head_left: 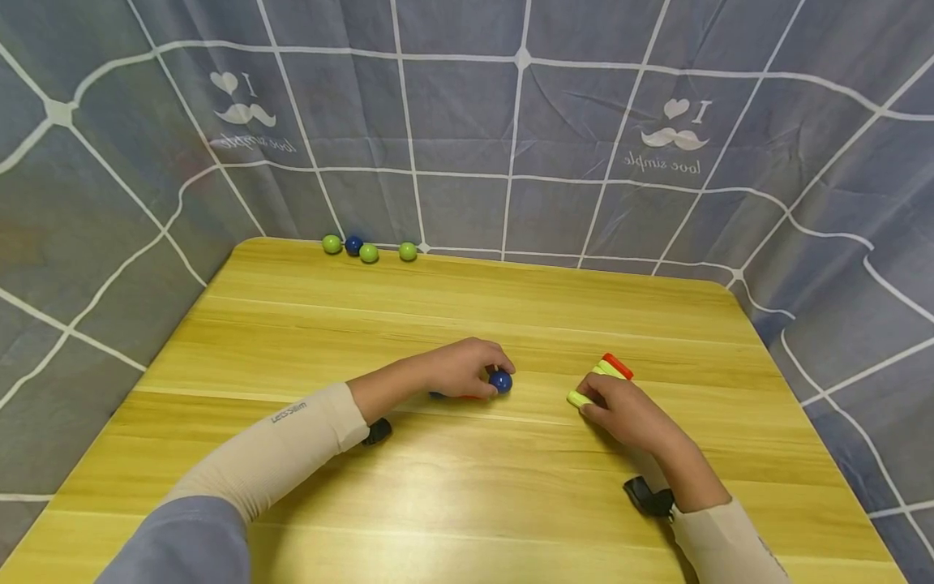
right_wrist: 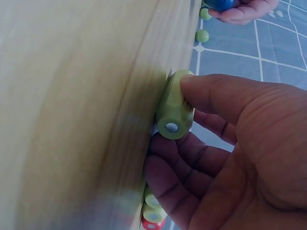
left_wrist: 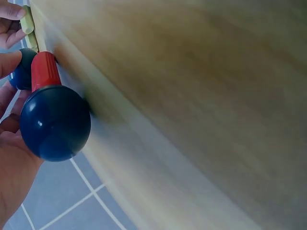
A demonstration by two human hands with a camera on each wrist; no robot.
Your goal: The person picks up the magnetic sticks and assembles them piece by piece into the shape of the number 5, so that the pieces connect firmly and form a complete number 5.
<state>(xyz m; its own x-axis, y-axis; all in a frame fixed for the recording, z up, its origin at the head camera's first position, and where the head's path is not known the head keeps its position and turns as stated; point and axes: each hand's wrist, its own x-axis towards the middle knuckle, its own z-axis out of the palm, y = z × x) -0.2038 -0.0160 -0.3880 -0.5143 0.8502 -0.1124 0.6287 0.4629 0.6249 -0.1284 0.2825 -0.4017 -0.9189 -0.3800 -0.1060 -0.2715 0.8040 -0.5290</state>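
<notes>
My left hand (head_left: 461, 369) pinches a blue ball (head_left: 500, 382) between thumb and fingers, near the middle of the table. In the left wrist view a red rod (left_wrist: 45, 72) runs from that ball to a second, nearer blue ball (left_wrist: 55, 123). The head view hides most of this piece under the hand. My right hand (head_left: 626, 410) pinches a yellow-green rod (right_wrist: 173, 103), whose near end shows a silvery round tip. Just beyond those fingers lie a red rod (head_left: 618, 366) and more yellow-green rods (head_left: 607, 371), partly covered by the hand.
Along the back left edge of the wooden table (head_left: 467, 503) stand a blue ball (head_left: 353, 246) and several green balls (head_left: 369, 254). A grey-blue curtain (head_left: 467, 113) with white lines surrounds the back and sides. Black wrist devices (head_left: 648, 496) sit at both wrists.
</notes>
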